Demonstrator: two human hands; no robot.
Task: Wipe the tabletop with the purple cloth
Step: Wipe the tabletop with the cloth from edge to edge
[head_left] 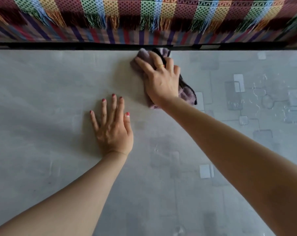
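Note:
The purple cloth (187, 92), crumpled with a dark edge, lies on the grey tabletop (42, 99) close to the far edge, right of the middle. My right hand (161, 79) presses down on it with fingers spread and mostly straight; a gold ring shows on one finger. The cloth sticks out beyond my fingertips and beside my wrist. My left hand (112, 128) rests flat on the bare tabletop, palm down and fingers spread, nearer to me and left of the cloth.
The tabletop carries a faint pattern of pale squares (205, 171) on the right half. Behind its far edge stands furniture draped in a colourful striped, fringed blanket (144, 17). A dark gap (93, 46) runs between table and blanket.

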